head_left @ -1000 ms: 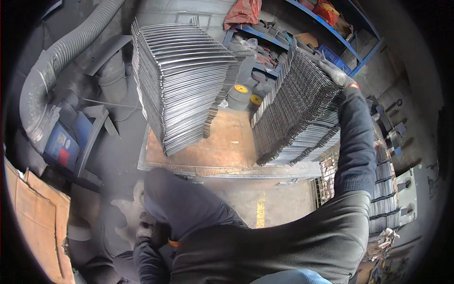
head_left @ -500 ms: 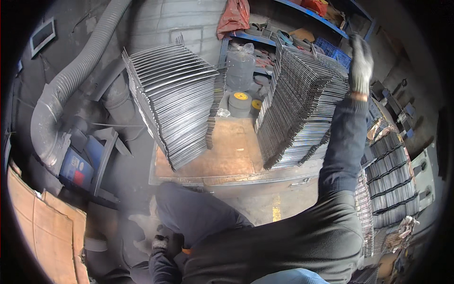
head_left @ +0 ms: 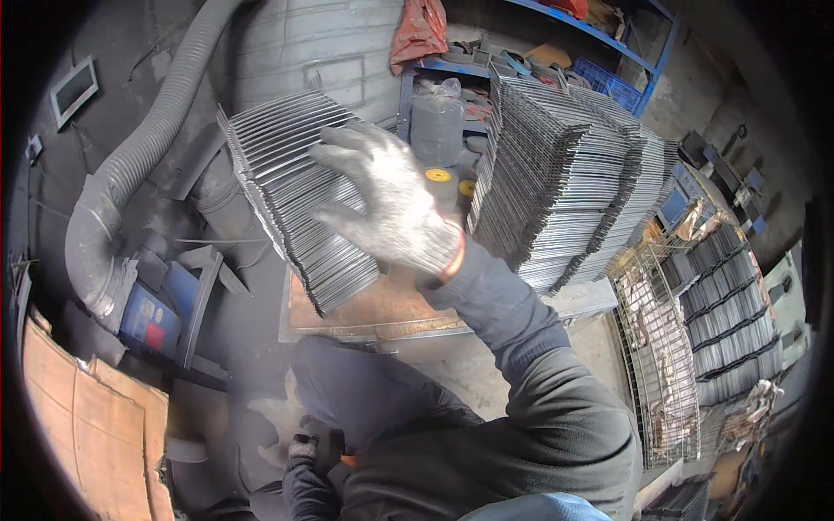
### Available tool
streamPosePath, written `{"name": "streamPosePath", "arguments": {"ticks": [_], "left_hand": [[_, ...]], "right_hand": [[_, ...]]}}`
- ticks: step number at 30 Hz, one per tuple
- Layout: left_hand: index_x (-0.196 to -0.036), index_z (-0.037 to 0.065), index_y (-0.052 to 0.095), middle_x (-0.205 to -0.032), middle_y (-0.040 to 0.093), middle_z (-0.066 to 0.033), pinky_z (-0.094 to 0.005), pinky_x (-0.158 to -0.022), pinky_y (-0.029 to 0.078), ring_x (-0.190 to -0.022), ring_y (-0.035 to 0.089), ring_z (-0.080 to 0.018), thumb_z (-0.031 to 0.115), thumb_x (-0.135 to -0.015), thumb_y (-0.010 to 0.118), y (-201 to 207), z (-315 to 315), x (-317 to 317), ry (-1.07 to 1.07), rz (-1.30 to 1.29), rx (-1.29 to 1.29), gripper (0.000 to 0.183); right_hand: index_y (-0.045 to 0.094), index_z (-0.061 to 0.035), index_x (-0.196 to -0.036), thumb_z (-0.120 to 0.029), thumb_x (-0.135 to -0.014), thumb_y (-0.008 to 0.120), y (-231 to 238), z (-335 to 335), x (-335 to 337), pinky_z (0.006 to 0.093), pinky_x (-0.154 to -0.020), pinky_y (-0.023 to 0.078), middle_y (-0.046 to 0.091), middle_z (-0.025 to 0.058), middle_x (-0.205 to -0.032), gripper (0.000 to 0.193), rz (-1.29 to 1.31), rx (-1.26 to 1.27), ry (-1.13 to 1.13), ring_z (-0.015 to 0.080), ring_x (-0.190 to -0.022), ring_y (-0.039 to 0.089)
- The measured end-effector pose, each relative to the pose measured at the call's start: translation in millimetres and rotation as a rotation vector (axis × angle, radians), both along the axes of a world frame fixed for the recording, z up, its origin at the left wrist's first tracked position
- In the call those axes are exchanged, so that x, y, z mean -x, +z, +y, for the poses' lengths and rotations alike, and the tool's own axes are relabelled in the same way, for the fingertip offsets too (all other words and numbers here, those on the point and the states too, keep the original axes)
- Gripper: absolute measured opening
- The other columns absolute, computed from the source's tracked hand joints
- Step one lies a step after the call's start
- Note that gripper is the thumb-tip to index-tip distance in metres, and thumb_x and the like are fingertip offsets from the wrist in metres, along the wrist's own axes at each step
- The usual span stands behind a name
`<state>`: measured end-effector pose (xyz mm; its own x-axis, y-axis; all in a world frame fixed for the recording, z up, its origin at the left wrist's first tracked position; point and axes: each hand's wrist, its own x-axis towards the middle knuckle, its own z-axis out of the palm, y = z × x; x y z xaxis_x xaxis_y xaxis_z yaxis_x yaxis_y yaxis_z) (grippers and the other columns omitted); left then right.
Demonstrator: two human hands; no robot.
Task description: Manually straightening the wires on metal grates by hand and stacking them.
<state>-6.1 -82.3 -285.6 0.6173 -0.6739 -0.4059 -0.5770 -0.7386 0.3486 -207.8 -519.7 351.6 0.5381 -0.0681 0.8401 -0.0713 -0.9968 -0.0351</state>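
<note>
My right hand point(head_left: 382, 195), in a pale grey knit glove, reaches across with its fingers spread and nothing in them. It is over the left stack of metal wire racks point(head_left: 300, 200) and hides part of that stack; whether it touches cannot be told. A second, taller stack of wire racks point(head_left: 565, 174) stands to the right of my forearm. Both stacks rest on a table with a worn brown top point(head_left: 334, 317). Down by my leg is my left hand point(head_left: 304, 446), gloved and small in view, next to a dark object; its fingers are not clear.
Beyond the table stand a clear plastic bottle point(head_left: 436, 128) and yellow-centred discs point(head_left: 439, 175). A blue shelf point(head_left: 608, 39) holds assorted items. A ribbed duct point(head_left: 161, 117) runs down the left. At right are a wire basket point(head_left: 656, 347) and more stacked racks point(head_left: 725, 304). Cardboard point(head_left: 91, 408) lies lower left.
My right hand has swung from the far right, beyond the right stack, leftward and nearer to the left stack. My left hand stays low by my leg. The view has shifted slightly.
</note>
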Motion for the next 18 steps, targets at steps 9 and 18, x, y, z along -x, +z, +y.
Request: {"name": "streamPosePath", "arguments": {"ticks": [9, 18], "left_hand": [[-0.121, 0.003, 0.071, -0.118, 0.079, -0.0177, -0.0452, -0.101, 0.056, -0.115, 0.073, -0.0379, 0.045, -0.090, 0.079, 33.9, 5.0, 15.1, 0.383, 0.296, 0.107, 0.053], [-0.151, 0.016, 0.061, -0.132, 0.074, -0.0178, -0.0435, -0.110, 0.053, -0.125, 0.069, -0.0370, 0.040, -0.090, 0.079, 64.9, -6.1, 23.9, 0.430, 0.299, 0.233, 0.067]], "right_hand": [[0.058, -0.0069, -0.149, -0.045, -0.085, 0.082, 4.6, 3.1, -48.1, 0.0546, -0.118, 0.038, 0.057, 0.0192, -0.148, 0.078, 0.251, 0.165, 0.097, 0.0414, -0.141, 0.051], [0.062, -0.0076, -0.146, -0.036, -0.089, 0.082, 32.1, -5.7, -69.5, 0.0506, -0.114, 0.047, 0.065, 0.0180, -0.141, 0.067, 0.334, 0.151, 0.005, 0.0397, -0.130, 0.061]]}}
